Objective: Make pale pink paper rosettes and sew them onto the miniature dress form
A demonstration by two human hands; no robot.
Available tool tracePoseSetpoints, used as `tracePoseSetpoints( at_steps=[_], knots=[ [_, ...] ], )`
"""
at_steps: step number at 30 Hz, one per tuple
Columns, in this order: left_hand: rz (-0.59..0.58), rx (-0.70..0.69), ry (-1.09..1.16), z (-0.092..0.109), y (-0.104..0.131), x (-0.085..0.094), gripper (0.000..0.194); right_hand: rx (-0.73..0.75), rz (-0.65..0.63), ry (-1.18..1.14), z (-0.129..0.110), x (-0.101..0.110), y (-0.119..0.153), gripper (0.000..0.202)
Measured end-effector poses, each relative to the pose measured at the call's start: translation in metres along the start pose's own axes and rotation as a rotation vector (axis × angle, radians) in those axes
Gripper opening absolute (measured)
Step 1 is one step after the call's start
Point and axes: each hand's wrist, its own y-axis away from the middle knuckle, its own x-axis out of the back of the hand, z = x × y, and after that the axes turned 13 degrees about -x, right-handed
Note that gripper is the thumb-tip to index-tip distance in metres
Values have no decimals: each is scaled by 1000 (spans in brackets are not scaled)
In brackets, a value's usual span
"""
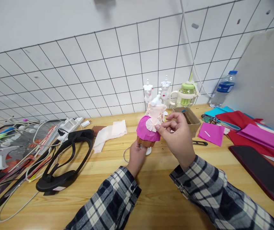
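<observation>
A small white mannequin wears a pale pink paper bodice and a magenta skirt with a brown layer beneath it. My left hand is closed round its lower part, under the skirt; the fingertips are partly hidden. My right hand pinches the edge of a pleated pale pink paper fan, which lies against the front of the skirt. The mannequin leans slightly to the right.
Behind stand two white mannequins, a green cup and a cardboard box. Black headgear and pale paper lie left. At right are magenta paper, a phone and a water bottle.
</observation>
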Motion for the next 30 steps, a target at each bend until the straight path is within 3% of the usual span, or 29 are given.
tracePoseSetpoints(
  at_steps=[4, 10, 18, 30],
  knots=[
    [7, -4, 17, 4, 0, 0, 22, -12, -8, -44, -1, -1, 2, 35],
    [39, 50, 59, 5, 0, 1, 27, 7, -161, -152, -5, -1, 7, 36],
    [7, 58, 42, 4, 0, -1, 22, -10, -50, -76, 5, -1, -1, 34],
    [-5, -16, 3, 5, 0, 0, 21, 34, 5, 30, 5, -4, 2, 31]
  ],
)
